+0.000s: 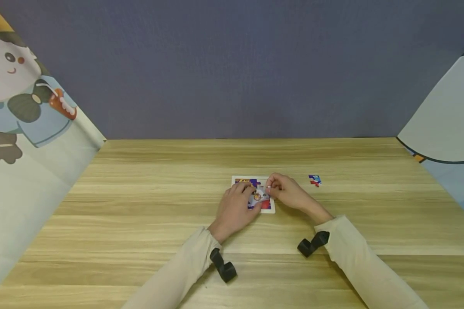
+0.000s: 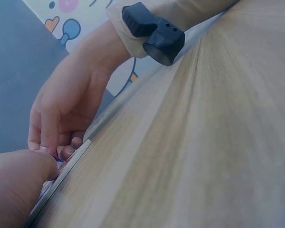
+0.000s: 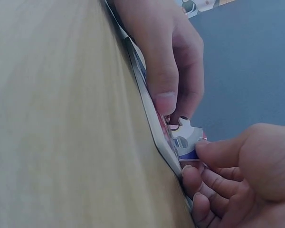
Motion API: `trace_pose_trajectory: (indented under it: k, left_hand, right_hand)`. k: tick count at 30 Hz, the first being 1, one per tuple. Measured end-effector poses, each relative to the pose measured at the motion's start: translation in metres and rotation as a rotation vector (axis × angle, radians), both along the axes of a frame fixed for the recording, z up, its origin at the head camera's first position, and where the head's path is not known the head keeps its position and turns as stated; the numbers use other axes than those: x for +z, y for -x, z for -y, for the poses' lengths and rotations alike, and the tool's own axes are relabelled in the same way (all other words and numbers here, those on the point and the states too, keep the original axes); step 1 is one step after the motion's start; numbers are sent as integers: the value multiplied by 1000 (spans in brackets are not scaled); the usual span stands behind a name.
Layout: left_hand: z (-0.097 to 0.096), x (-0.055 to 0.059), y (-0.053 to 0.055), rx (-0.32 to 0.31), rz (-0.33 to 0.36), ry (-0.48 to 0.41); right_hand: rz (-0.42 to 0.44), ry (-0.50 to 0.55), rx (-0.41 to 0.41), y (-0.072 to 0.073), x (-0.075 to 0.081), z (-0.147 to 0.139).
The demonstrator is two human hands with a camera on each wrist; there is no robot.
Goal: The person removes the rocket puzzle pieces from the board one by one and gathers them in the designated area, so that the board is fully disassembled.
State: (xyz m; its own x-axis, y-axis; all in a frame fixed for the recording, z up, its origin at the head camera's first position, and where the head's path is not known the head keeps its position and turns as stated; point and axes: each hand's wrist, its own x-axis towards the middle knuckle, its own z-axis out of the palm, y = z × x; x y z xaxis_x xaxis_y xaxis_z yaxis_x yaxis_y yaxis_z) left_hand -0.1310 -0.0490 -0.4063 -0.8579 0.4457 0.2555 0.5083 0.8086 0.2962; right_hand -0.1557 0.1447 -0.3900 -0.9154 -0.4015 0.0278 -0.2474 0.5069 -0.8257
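Note:
A small jigsaw puzzle in a white-bordered tray (image 1: 241, 177) lies on the table, with a colourful picture partly covered by the hands. My left hand (image 1: 237, 207) rests over the tray's left side, its fingers and thumb touching the puzzle. At the tray's right side, my right hand (image 1: 291, 193) pinches a puzzle piece between thumb and fingers. In the right wrist view this puzzle piece (image 3: 187, 137) is grey-white with a blue edge and stands tilted up from the tray. The left wrist view hides most of the puzzle behind the hands.
To the right of the tray lies a loose bit of puzzle (image 1: 315, 180) in blue, white and red. The wood-grain table (image 1: 158, 206) meets a dark wall (image 1: 247, 77) at the back. Each sleeve carries a black wrist camera (image 1: 224, 268).

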Motion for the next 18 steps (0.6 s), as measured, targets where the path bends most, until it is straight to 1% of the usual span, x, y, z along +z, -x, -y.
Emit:
trace_pose_trajectory:
  k: [6,13,18]
  left_hand:
    - [1,0,0,-8,3,1]
    - [2,-1,-1,-9,-13,1]
    - [3,-1,-1,-6,-9,5]
  right_hand:
    - [12,-13,-11,1,-1,-3]
    - [47,-7,-44,0,3,-8]
    - [74,11,-61,-2,5,-13]
